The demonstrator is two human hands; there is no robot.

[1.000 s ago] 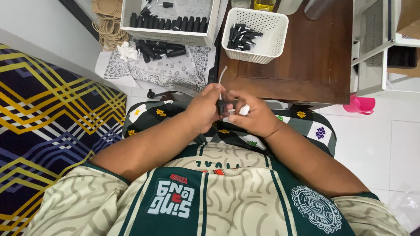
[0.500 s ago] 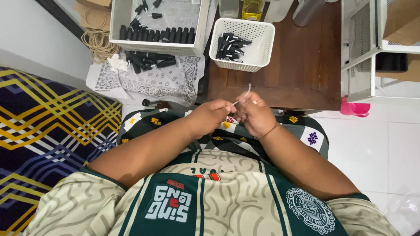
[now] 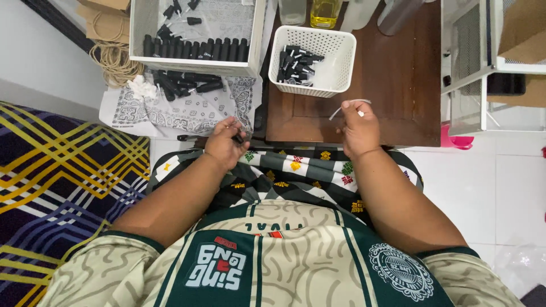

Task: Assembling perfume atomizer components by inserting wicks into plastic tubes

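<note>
Fingers (image 3: 236,132) of the left hand (image 3: 224,145) are closing on a small black cap (image 3: 239,138) just above the lap, while the right hand (image 3: 359,128) is pinching a thin white dip tube (image 3: 348,106) between its fingertips over the near edge of the brown bench (image 3: 392,85). The two parts are being held well apart, so this piece is looking unfinished. Just beyond the right fingers, a white perforated basket (image 3: 341,62) is holding a modest heap of black caps with tubes. Beyond the left fingers, loose black bottles (image 3: 187,84) are lying on a patterned white cloth (image 3: 182,113). Farther still, a white tray (image 3: 196,34) is carrying a neat row of black bottles along its near wall, which I judge finished. Brown paper bags (image 3: 108,23) with rope handles are leaning at far left; a yellow liquid bottle (image 3: 325,10) is standing at the bench's far edge.
</note>
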